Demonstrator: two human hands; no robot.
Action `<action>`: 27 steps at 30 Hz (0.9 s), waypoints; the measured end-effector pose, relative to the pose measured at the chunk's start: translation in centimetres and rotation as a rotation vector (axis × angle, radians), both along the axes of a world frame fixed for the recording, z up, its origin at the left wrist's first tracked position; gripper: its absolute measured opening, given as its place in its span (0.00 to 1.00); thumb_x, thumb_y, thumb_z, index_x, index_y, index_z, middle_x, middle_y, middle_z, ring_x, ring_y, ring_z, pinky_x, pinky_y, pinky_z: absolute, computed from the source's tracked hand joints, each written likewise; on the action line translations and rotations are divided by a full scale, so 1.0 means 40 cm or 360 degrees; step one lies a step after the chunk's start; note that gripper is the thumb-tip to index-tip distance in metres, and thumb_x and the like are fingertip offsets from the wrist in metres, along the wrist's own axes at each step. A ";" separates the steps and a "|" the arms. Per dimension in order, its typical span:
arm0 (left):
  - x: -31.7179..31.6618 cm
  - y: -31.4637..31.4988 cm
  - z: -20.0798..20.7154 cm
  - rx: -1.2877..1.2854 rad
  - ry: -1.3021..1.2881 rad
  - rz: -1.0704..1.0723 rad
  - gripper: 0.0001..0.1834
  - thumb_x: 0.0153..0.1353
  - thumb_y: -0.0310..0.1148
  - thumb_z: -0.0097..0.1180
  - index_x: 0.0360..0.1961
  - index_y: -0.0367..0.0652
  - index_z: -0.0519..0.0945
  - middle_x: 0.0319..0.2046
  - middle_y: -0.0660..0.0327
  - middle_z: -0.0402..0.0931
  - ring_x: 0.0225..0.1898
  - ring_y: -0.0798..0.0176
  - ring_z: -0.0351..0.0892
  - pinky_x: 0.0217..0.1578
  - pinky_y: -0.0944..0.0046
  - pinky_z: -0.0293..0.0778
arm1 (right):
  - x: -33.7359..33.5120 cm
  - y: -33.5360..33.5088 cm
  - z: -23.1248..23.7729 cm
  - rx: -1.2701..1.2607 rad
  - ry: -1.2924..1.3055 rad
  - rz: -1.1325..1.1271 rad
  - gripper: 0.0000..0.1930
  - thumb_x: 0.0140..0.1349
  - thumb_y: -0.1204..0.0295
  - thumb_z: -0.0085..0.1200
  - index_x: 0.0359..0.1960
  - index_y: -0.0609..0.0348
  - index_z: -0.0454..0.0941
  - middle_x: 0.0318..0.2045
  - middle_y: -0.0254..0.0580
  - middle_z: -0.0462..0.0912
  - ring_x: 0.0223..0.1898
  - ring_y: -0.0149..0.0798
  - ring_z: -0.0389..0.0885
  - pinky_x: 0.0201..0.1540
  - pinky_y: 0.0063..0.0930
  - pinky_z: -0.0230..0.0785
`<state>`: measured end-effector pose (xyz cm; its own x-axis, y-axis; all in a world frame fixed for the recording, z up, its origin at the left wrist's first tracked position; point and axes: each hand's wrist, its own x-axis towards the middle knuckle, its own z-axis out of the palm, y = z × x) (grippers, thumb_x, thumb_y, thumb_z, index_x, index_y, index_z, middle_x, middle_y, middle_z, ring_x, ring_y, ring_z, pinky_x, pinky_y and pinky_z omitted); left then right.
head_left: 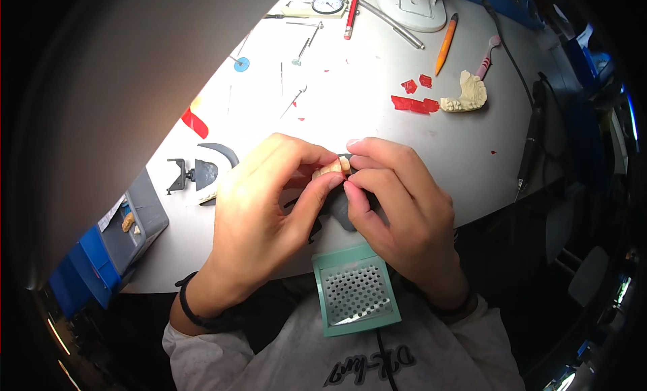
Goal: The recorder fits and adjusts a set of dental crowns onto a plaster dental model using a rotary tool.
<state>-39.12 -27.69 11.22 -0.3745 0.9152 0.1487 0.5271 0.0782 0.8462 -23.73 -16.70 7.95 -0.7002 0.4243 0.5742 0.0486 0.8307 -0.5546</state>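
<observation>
Between the thumb and fingers of my left hand (pixel 266 195) sits a small cream-coloured dental model piece (pixel 330 168) with tooth shapes, partly covered by the fingertips. My right hand (pixel 404 202) is beside it, thumb and index finger brought together close to its right end. Something tiny and dark shows at those fingertips, too small to name. Below the piece, a dark grey base (pixel 342 209) is visible between the hands. Left of my left hand lies a black hinged articulator (pixel 178 175) with a grey-based dental model (pixel 205 176), partly hidden by the hand.
Red wax pieces (pixel 414 104) lie by a cream dental cast (pixel 472 94), a pink toothbrush (pixel 486 57) and an orange pencil-like tool (pixel 446 44). A dial gauge (pixel 327 5) and thin metal instruments sit farther back. A green perforated box (pixel 357 286) stands at the table's front edge.
</observation>
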 end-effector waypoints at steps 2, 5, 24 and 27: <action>0.000 0.001 -0.002 0.0017 0.0018 -0.0010 0.09 0.64 0.18 0.68 0.45 0.32 0.85 0.41 0.56 0.84 0.41 0.65 0.88 0.43 0.65 0.89 | -0.002 -0.002 -0.001 -0.0084 0.0056 -0.0010 0.08 0.59 0.83 0.65 0.36 0.65 0.78 0.45 0.51 0.83 0.42 0.47 0.87 0.42 0.37 0.83; 0.001 0.001 -0.001 -0.0002 0.0059 -0.0005 0.09 0.63 0.18 0.68 0.45 0.32 0.85 0.41 0.56 0.84 0.41 0.65 0.88 0.43 0.65 0.89 | 0.003 -0.005 0.003 -0.0215 0.0020 -0.0039 0.10 0.55 0.87 0.67 0.37 0.66 0.81 0.45 0.51 0.85 0.42 0.46 0.88 0.44 0.35 0.84; 0.003 0.000 0.003 -0.0022 0.0062 0.0001 0.09 0.65 0.17 0.67 0.45 0.31 0.84 0.42 0.55 0.83 0.42 0.65 0.88 0.43 0.64 0.89 | -0.011 0.034 0.002 -0.0538 0.0105 0.0072 0.08 0.60 0.88 0.63 0.39 0.66 0.85 0.38 0.46 0.86 0.36 0.42 0.87 0.38 0.31 0.80; 0.004 -0.003 0.004 -0.0023 0.0070 0.0012 0.09 0.65 0.17 0.67 0.45 0.31 0.84 0.41 0.56 0.83 0.41 0.66 0.87 0.43 0.64 0.89 | -0.013 0.041 0.008 -0.0540 0.0100 0.0093 0.08 0.59 0.87 0.63 0.39 0.66 0.85 0.37 0.46 0.85 0.34 0.41 0.87 0.36 0.30 0.79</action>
